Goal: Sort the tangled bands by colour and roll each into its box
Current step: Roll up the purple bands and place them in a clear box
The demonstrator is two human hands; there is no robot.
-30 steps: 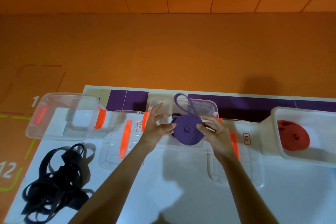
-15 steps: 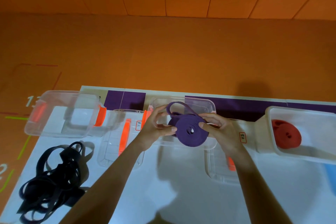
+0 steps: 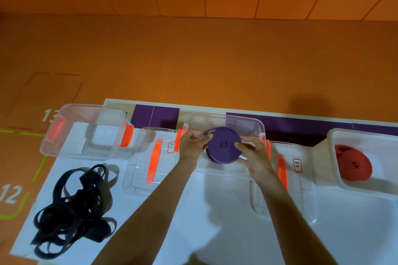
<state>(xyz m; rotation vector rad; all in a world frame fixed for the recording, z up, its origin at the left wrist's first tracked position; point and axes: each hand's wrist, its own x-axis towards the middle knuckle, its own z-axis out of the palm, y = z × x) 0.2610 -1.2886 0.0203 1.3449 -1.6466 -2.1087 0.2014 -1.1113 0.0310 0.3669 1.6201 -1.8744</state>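
Observation:
A purple band (image 3: 224, 146) is wound into a flat roll, held upright over the middle clear box (image 3: 243, 121). My left hand (image 3: 192, 146) grips the roll's left edge, thumb on its face. My right hand (image 3: 253, 157) pinches its right side with the thumb near the centre hole. A tangle of black bands (image 3: 75, 206) lies on the white table at the front left. A rolled red band (image 3: 353, 164) leans inside the right-hand box (image 3: 344, 133).
An empty clear box (image 3: 86, 131) with orange clips stands at the back left. Two clear lids with orange handles lie flat: one lid (image 3: 150, 163) left of my hands, another lid (image 3: 286, 178) right of them. Orange floor surrounds the table (image 3: 215, 211).
The loose purple tail that stuck up from the roll has been wound in; the roll is now a closed disc, held slightly further over the middle box.

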